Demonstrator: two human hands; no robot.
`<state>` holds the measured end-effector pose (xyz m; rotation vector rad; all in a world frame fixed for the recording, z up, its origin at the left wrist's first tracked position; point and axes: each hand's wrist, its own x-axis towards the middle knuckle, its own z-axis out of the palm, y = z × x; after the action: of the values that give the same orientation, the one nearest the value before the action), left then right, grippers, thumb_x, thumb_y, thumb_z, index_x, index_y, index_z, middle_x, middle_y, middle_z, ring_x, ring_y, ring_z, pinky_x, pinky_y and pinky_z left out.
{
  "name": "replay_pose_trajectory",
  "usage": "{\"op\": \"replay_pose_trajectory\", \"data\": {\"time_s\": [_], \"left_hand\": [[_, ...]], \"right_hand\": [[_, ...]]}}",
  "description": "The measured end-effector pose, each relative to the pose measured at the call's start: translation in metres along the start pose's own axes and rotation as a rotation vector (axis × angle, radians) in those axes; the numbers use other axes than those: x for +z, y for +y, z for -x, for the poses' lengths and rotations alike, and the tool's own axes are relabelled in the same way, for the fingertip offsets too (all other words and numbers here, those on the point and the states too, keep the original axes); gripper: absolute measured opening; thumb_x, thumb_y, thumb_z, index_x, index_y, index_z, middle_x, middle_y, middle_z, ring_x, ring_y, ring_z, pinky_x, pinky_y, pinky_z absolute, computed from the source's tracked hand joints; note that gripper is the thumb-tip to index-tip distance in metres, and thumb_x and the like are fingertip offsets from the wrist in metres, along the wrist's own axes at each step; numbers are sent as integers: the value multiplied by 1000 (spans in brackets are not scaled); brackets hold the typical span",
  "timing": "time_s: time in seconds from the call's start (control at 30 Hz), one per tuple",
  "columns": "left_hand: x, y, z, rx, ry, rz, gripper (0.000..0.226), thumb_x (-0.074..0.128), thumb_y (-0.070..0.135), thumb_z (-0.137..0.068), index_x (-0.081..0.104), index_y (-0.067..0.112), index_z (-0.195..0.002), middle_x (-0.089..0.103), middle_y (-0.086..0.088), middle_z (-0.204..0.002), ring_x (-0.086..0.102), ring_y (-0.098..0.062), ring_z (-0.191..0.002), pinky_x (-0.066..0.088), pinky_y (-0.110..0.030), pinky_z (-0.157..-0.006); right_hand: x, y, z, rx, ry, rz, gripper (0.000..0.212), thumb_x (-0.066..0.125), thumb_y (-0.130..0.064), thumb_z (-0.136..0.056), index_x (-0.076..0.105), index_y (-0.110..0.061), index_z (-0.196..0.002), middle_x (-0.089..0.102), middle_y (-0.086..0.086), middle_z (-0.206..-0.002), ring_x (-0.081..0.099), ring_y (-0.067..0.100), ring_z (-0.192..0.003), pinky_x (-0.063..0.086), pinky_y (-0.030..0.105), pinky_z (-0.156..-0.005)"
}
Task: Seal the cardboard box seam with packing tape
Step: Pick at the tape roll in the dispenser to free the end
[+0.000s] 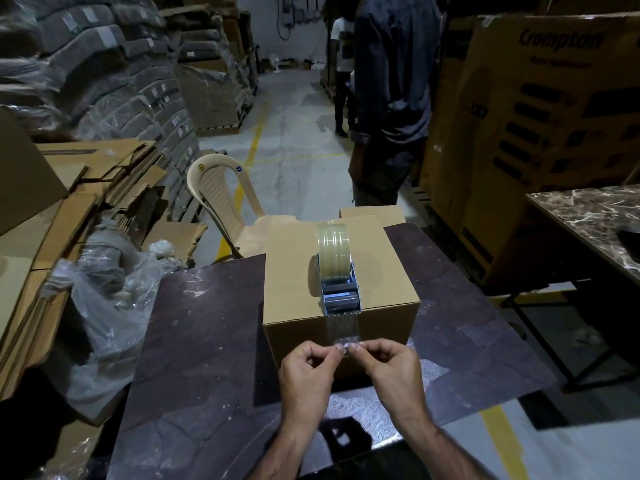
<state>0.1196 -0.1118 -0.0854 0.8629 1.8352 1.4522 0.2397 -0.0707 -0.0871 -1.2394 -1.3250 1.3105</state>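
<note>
My left hand (306,370) and right hand (391,370) meet in front of the near face of the cardboard box (294,292), and the fingers (337,347) of both are pinched together on the free end of the packing tape (343,329). The clear strip runs up from my fingertips, over the box's near top edge, to the tape dispenser (341,292), which sits on the box top just beyond my fingers, its roll standing upright. The tape end between my fingers looks crumpled; I cannot tell whether the strip touches the box's face.

The box stands on the dark worktop (207,323), which spreads out on both sides of my hands and beneath them. Past the box, to the left of my fingers, is a beige plastic chair (216,195). Farther left lie flattened cartons (69,188) and crumpled plastic wrap (114,289). Beyond my fingers and a little right, a person in a dark shirt (391,81) stands in the aisle. To the right are a marble-topped table (588,216) and a large printed carton (540,109).
</note>
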Motion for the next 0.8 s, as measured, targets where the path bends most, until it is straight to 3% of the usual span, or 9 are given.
{"op": "replay_pose_trajectory", "data": {"time_s": [0.1,0.23,0.37,0.63,0.8], "left_hand": [[1,1,0,-5,13,-2,22,79,23,-76,67,15,-61,69,-4,-61,60,-14,-54,50,-31,-52],[2,3,0,-3,0,8,17,78,18,-78,68,11,-66,71,-4,-66,65,-10,-59,49,-19,-52],[2,6,0,-2,-13,39,16,77,14,-78,68,7,-67,72,-1,-63,63,-2,-55,47,-15,-51],[-2,0,-7,18,6,26,22,79,15,-76,60,7,-68,72,-8,-70,70,-17,-69,53,-24,-60],[0,-1,-9,7,19,32,24,81,18,-74,58,13,-71,69,-13,-66,67,-27,-63,53,-30,-57]], "right_hand": [[2,0,0,10,17,-13,7,79,-20,-74,75,-14,-72,74,1,-71,71,17,-73,58,32,-70],[4,2,0,29,22,-47,10,78,-16,-76,72,-11,-70,73,6,-71,70,25,-74,58,39,-72],[6,0,0,24,13,-49,10,76,-12,-78,72,-10,-69,73,6,-70,70,22,-74,57,36,-72],[0,-8,-5,4,-10,-23,11,78,-11,-76,70,-10,-68,72,4,-70,67,13,-72,52,30,-74],[0,-10,-5,28,-7,-30,14,82,-13,-71,70,-6,-66,73,5,-69,70,15,-74,54,33,-78]]}}
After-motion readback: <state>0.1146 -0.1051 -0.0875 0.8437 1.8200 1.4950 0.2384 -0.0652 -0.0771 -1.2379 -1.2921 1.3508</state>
